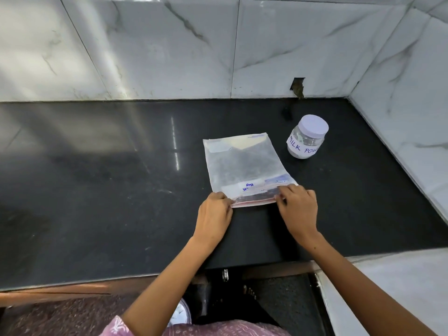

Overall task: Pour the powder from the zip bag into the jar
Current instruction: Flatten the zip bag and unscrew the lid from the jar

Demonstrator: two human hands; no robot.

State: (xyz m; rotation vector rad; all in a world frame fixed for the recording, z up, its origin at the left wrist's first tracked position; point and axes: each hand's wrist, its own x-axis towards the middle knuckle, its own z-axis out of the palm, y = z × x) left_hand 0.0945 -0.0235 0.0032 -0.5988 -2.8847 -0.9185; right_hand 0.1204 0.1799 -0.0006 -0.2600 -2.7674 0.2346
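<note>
A clear zip bag point(244, 163) lies flat on the black counter point(109, 190), its zip edge toward me and a little pale powder gathered at its far end. My left hand point(214, 217) pinches the zip edge at its left corner. My right hand point(299, 209) pinches the same edge at its right corner. A clear plastic jar point(306, 139) with a white lid stands upright beyond the bag to the right. Its lid is on, and a white label on it reads "MILK POW".
White marble-tiled walls point(169, 44) close the counter at the back and on the right. A small dark hole in the wall point(298, 87) sits behind the jar. The counter's front edge point(97, 280) runs below my forearms, with the floor beneath.
</note>
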